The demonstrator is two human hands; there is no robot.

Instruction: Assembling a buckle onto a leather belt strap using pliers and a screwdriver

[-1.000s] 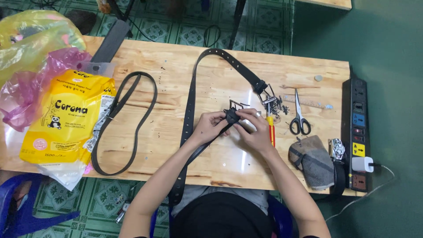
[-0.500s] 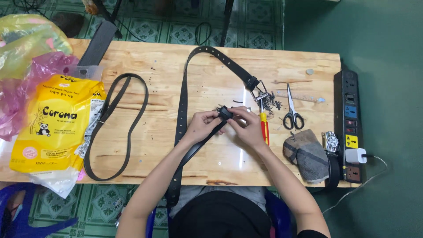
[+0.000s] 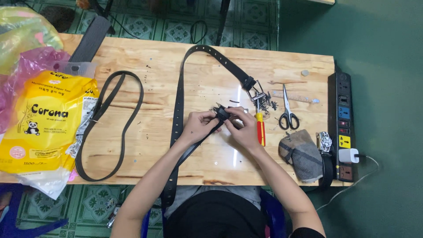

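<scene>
Hands stay together since a second ago: left hand (image 3: 198, 126) and right hand (image 3: 243, 128) each keep a pinching grip on the black belt end (image 3: 221, 113), just left of the red-handled screwdriver (image 3: 260, 128) on the desk (image 3: 211, 79); fitting continues.

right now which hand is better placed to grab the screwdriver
Right, most likely. The right hand sits just beside the red and yellow screwdriver, while the left hand is farther off, and both pinch the small black belt piece.
</scene>
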